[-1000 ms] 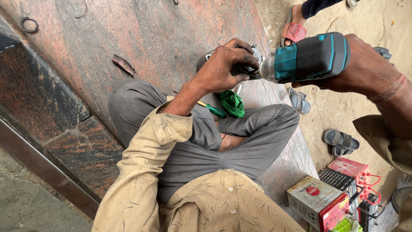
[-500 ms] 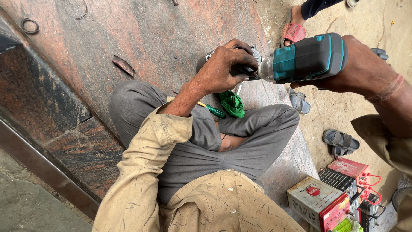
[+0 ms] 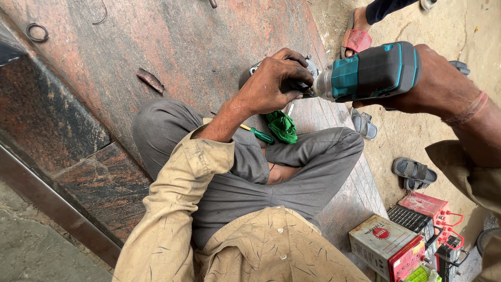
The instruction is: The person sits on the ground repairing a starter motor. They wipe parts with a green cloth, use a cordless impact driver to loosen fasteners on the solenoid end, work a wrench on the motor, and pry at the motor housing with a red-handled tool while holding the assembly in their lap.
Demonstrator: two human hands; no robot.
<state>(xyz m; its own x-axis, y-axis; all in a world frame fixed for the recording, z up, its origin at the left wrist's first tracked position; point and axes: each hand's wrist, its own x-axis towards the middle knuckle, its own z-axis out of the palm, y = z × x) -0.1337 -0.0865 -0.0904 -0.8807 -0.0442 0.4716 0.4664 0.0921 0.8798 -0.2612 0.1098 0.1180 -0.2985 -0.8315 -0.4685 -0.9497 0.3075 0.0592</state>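
My left hand (image 3: 274, 83) is closed over a round grey metal part (image 3: 311, 67) that rests on the stone ledge in front of my crossed legs. My right hand (image 3: 443, 86) grips a teal and black cordless power driver (image 3: 371, 72), held level with its nose pushed against the part under my left fingers. A green-handled screwdriver (image 3: 258, 133) and a bunched green cloth (image 3: 282, 127) lie on my lap just below the left hand.
I sit on a polished reddish granite slab (image 3: 172, 47). Grey sandals (image 3: 413, 172) and another (image 3: 364, 124) lie on the dusty ground. Red and white boxes and battery cases (image 3: 399, 240) stand at lower right. Another person's foot in a red sandal (image 3: 356, 37) is at the top.
The scene is almost the same; both hands and the driver stay pressed at the metal part, with only a slight shift of the view.
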